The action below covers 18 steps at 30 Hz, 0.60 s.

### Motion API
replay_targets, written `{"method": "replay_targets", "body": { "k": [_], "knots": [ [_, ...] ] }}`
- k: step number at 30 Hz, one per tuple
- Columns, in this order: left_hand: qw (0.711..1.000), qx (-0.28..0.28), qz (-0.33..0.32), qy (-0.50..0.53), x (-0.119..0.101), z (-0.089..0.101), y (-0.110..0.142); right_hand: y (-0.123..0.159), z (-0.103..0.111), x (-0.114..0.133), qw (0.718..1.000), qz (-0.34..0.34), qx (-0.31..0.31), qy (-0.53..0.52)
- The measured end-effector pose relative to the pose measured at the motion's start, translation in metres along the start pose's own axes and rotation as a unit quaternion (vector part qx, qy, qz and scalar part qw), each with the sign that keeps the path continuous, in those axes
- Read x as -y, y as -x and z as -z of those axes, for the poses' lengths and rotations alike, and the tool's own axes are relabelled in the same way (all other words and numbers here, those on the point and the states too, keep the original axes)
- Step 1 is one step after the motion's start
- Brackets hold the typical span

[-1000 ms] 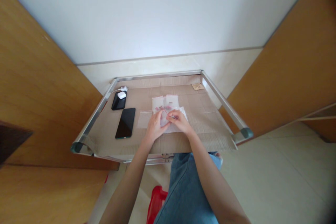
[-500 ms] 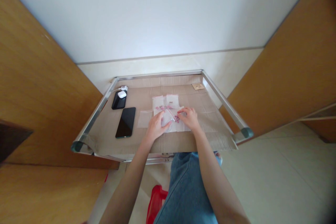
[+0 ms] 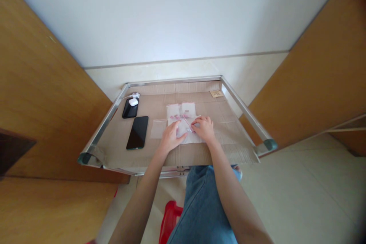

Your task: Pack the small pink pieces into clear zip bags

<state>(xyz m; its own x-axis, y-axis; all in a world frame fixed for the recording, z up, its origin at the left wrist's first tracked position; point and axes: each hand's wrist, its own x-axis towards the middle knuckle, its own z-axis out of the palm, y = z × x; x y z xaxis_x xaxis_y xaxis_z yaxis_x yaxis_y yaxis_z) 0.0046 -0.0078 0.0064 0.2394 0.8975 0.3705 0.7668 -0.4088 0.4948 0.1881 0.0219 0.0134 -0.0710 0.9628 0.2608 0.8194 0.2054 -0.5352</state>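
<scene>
Two bare hands are busy over a sheet of brown cardboard (image 3: 228,137) with a shiny metal rail (image 3: 243,104) around its sides and back. Between the hands lies a small clear zip bag (image 3: 183,126), with a thin pink line along its slanted edge. The left hand (image 3: 171,137) is beside the bag, with its thumb and pointing finger spread wide and the tips by the bag. The right hand (image 3: 203,127) is on the other side, its fingertips bunched close together near the pink line. I cannot tell if they hold something, because the hand hides that spot. A white sheet (image 3: 197,140) lies under the bag. Just behind are two more little bags, a left back bag (image 3: 172,109) and a right back bag (image 3: 189,106), with tiny pink bits (image 3: 178,116) by their front ends. A flat clear bag (image 3: 158,129) lies left of the left hand. Farther left is a big black phone (image 3: 137,132), and behind it a smaller black phone (image 3: 130,112) with a white case (image 3: 133,101) on top. A small tan packet (image 3: 216,93) lies in the far right corner.
</scene>
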Motion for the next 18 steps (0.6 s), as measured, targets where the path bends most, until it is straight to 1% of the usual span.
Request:
{"method": "replay_targets", "body": {
  "k": [3,7,9,11,15,18],
  "knots": [
    [1.000,-0.002,0.001,0.001,0.000,0.000,0.000,0.000,-0.001,0.000,1.000,-0.002,-0.002,-0.008],
    [1.000,-0.004,-0.002,-0.002,0.000,0.000,-0.001,-0.001,-0.002,-0.002,0.999,-0.028,-0.004,-0.040],
    [1.000,-0.003,-0.002,-0.002,0.000,0.001,-0.001,-0.003,-0.002,-0.004,0.996,-0.035,-0.017,-0.080],
    [1.000,-0.001,0.000,-0.001,-0.001,0.002,0.000,-0.005,-0.002,-0.008,0.990,-0.026,-0.027,-0.137],
    [1.000,0.002,0.005,-0.005,0.000,0.002,0.000,-0.007,-0.001,-0.012,0.967,0.005,-0.034,-0.253],
    [1.000,0.004,0.004,-0.004,0.000,0.001,0.000,-0.006,0.000,-0.008,0.957,0.013,-0.033,-0.288]
  ]
}}
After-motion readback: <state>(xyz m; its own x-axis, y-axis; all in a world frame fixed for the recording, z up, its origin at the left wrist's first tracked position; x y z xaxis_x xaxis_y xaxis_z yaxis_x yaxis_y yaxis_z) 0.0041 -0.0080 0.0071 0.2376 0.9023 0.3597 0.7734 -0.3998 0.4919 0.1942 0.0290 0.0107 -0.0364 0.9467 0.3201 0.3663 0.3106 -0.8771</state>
